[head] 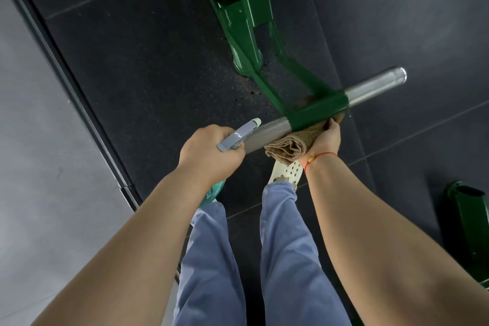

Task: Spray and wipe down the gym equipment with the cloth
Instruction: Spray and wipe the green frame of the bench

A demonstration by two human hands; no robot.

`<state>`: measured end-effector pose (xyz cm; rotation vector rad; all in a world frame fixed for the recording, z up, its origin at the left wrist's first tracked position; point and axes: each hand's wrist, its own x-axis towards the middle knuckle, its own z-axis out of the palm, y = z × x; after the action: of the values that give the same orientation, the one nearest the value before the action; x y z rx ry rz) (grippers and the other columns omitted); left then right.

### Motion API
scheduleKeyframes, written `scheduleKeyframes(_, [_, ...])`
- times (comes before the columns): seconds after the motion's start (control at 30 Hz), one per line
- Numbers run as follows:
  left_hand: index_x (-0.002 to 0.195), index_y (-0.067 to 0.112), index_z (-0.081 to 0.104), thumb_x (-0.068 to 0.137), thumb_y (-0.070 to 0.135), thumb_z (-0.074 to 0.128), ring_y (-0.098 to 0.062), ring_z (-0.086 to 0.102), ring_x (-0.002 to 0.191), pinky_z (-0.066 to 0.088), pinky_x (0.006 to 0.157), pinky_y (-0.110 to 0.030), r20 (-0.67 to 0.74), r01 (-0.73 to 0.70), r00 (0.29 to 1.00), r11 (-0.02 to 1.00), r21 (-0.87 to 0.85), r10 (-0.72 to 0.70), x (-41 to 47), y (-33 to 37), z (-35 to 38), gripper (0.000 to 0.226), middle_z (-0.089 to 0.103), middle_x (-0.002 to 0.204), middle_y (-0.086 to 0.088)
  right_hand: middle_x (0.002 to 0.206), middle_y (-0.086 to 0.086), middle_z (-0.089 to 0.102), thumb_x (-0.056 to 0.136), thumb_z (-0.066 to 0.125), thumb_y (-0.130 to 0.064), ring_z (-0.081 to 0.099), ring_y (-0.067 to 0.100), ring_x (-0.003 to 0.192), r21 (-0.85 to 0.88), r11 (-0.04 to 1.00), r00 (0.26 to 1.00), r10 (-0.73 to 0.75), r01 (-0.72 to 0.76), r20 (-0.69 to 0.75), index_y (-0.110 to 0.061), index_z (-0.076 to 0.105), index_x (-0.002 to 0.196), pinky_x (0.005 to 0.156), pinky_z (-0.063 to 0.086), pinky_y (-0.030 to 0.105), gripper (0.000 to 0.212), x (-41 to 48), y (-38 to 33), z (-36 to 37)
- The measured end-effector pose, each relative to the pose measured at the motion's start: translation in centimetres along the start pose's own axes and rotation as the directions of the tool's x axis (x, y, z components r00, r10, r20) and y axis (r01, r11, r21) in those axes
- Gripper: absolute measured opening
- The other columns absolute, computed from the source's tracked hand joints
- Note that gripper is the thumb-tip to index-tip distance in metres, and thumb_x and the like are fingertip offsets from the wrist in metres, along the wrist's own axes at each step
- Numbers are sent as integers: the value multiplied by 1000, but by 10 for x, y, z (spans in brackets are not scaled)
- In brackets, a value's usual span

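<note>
The left hand [209, 152] grips a spray bottle [232, 137], its grey head by the knurled bar [267, 131]. The right hand [326, 139] holds a folded tan cloth [288, 144] pressed under the green sleeve [317, 112] of the frame (the cloth wraps partly behind it). A red string [321, 157] circles that wrist.

Looks down from head height, worn on the person, aimed steeply at the dark floor [132, 61] and a little forward. Catches both forearms close and large, rising from the bottom edge to mid-frame. Centres on the left hand [209, 151] gripping the spray bottle [235, 136] and the right hand [326, 140] holding the cloth [285, 148] under the knurled bar [375, 87]. Takes in the trouser legs [288, 246] directly below. Serves as the sole, wide-angle view.
</note>
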<state>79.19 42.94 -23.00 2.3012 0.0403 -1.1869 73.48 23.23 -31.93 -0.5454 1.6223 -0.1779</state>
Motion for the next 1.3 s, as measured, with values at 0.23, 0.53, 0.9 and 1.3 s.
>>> scheduleKeyframes(0.23, [74, 25, 63, 93, 21, 62, -16, 49, 62, 38, 60, -28, -4, -11, 1000, 989, -148, 10, -15, -14, 3, 19, 51, 64, 6, 107, 6, 68, 102, 39, -41, 66, 27, 95, -7, 1000, 1000, 19, -19, 5, -20, 60, 135, 74, 54, 37, 44, -6, 11, 5])
scheduleKeyframes(0.53, [51, 28, 47, 90, 16, 62, -12, 35, 50, 29, 55, -25, -46, 34, 998, 973, -229, -46, -24, -25, -3, 43, 40, 47, 9, 115, 12, 72, 99, 46, -50, 67, 37, 107, -57, 982, 979, 184, -179, 86, -20, 68, 123, 99, 52, 53, 44, -55, 67, 13])
scheduleKeyframes(0.9, [90, 22, 71, 94, 19, 61, -14, 48, 58, 36, 56, -24, -41, -64, 998, 981, -181, 57, -45, -50, -31, 11, 53, 64, 5, 129, 17, 61, 103, 44, -40, 61, 36, 116, -197, 962, 982, 186, -187, -24, -11, 54, 135, 104, 47, 49, 44, -107, 82, 21])
scheduleKeyframes(1.3, [80, 33, 63, 93, 18, 62, -13, 53, 62, 39, 58, -24, -24, -187, 982, 976, -110, 186, -71, -72, -101, 20, 56, 70, 7, 148, 16, 45, 103, 44, -6, 48, 35, 132, -286, 958, 963, -56, -22, -264, -13, 32, 152, 112, 40, 49, 52, -155, 94, 43])
